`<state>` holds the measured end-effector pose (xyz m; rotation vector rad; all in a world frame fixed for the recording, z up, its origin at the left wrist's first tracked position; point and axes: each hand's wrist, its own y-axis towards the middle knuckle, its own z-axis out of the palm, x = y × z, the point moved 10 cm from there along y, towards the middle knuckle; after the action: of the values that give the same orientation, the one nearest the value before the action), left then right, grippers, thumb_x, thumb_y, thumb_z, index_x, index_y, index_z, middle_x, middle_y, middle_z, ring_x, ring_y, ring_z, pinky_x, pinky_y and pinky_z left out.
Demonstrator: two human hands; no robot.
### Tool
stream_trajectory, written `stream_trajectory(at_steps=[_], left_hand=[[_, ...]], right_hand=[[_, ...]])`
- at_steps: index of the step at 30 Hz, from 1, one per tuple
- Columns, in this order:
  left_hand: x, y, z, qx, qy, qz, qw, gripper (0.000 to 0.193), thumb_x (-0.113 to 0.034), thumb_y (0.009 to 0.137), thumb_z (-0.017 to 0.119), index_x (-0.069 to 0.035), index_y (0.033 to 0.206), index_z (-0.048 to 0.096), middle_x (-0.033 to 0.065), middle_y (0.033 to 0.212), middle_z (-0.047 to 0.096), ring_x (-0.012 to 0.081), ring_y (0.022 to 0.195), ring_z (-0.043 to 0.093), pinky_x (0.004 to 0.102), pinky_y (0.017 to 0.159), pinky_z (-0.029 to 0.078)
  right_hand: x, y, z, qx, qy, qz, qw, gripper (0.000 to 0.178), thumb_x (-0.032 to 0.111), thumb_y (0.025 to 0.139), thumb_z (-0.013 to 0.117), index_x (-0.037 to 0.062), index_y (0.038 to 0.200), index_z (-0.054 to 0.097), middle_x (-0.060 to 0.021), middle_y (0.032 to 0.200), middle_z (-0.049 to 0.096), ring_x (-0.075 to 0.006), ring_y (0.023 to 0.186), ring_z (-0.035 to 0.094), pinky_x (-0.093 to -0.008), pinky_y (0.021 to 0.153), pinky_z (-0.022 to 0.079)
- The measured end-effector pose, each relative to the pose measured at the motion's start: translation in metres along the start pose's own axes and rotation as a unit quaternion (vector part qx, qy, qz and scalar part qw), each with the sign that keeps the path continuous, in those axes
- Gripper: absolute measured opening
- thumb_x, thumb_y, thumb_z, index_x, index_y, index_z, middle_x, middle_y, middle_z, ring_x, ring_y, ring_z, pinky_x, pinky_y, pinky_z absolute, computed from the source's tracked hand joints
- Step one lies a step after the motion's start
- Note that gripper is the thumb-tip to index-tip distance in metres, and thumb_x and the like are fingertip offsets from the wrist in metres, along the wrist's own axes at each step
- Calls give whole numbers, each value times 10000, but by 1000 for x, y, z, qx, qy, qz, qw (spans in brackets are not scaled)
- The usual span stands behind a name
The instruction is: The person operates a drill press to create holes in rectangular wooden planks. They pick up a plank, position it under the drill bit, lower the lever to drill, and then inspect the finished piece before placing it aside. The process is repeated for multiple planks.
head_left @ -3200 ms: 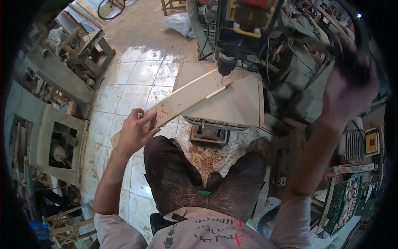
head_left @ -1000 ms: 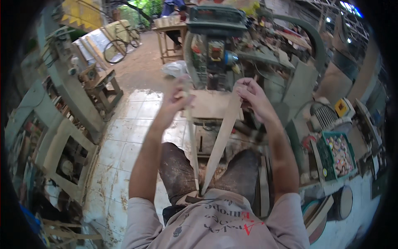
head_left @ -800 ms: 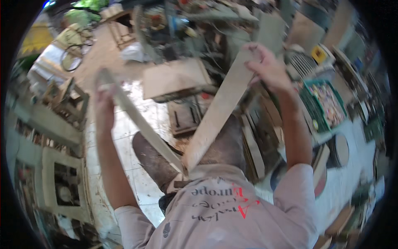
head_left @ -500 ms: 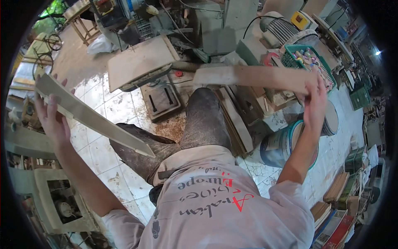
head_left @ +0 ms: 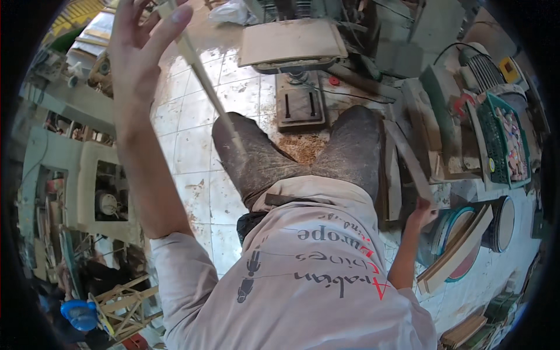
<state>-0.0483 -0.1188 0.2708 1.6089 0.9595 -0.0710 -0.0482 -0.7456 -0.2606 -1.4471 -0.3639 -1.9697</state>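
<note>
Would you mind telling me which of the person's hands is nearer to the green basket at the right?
The right hand. It is low beside the person's right leg, gripping a wooden board just left of the green basket. The left hand is raised far across, holding a thin wooden strip.

At my far right a green mesh crate [head_left: 503, 140] carries a small round yellow label [head_left: 492, 165] on its near wall. A yellow boxy tag [head_left: 511, 69] sits above, beside the motor. No screens seen.
</note>
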Motion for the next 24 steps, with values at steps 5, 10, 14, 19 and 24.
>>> stream_trajectory(at_steps=[5,10,14,19,24], left_hand=[[-4,-2,25,53,70,-3,996,700,-86,802,686,-28,1402,330,172,1327,464,240,1116,554,340,921,483],[-14,-6,32,101,110,-4,989,660,-82,810,639,-20,1401,353,148,1381,415,255,1175,507,366,964,455],[0,-5,53,124,93,-9,988,680,-117,804,641,-29,1409,345,147,1385,412,259,1170,507,377,959,451],[2,-11,55,140,85,-40,986,719,-141,787,648,-35,1420,325,148,1390,409,258,1170,499,379,974,428],[7,-12,64,152,72,-37,985,744,-169,781,661,-39,1426,314,145,1393,407,257,1176,490,377,983,412]], right_hand=[[-110,10,-121,-138,-132,142,971,305,157,899,533,88,1159,389,-114,921,573,-197,737,570,-297,609,478],[-164,-10,-131,-63,-87,181,978,225,-8,814,531,59,1028,548,-58,882,611,-163,686,571,-289,587,481],[-171,-2,-150,-30,-128,153,979,289,8,846,542,63,1129,527,-54,872,617,-168,731,601,-307,630,494],[-150,-13,-129,3,-116,195,974,344,-14,872,503,57,1209,494,-75,1032,596,-184,860,605,-318,683,501],[-147,-21,-145,-10,-102,200,974,411,-9,881,511,64,1279,441,-78,1115,558,-188,907,581,-322,708,493]])
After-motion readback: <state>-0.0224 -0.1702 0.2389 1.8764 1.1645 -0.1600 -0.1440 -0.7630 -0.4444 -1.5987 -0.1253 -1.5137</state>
